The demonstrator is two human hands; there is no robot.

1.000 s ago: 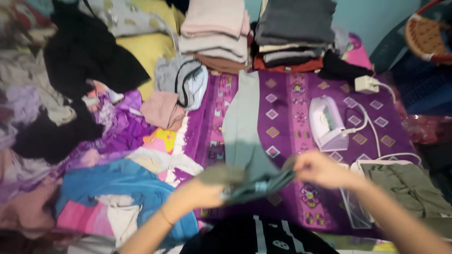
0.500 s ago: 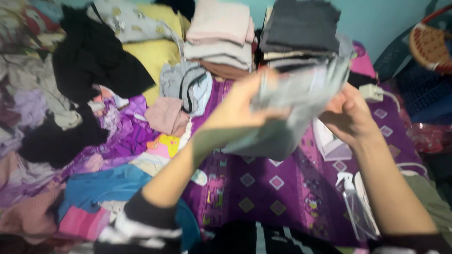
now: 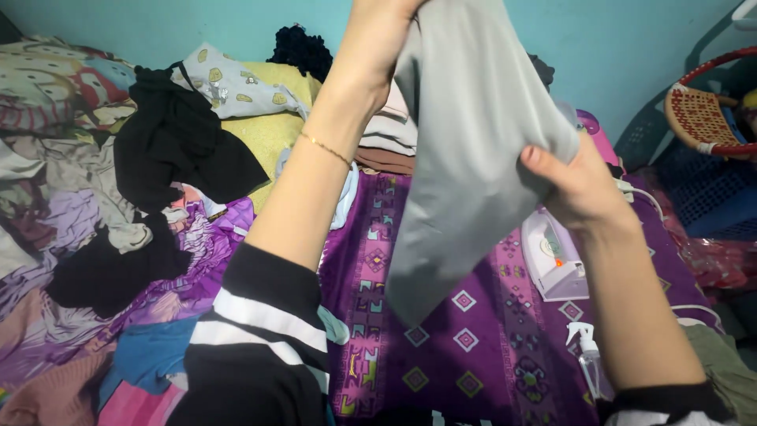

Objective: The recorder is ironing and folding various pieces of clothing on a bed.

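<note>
head view, purple patterned cloth, teal wall

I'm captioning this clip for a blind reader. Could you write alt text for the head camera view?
Two hands lift a grey garment above a purple patterned cloth: the left hand grips it up high, the right hand pinches its side. A white iron and spray bottle lie to the right, heaped clothes to the left.
</note>
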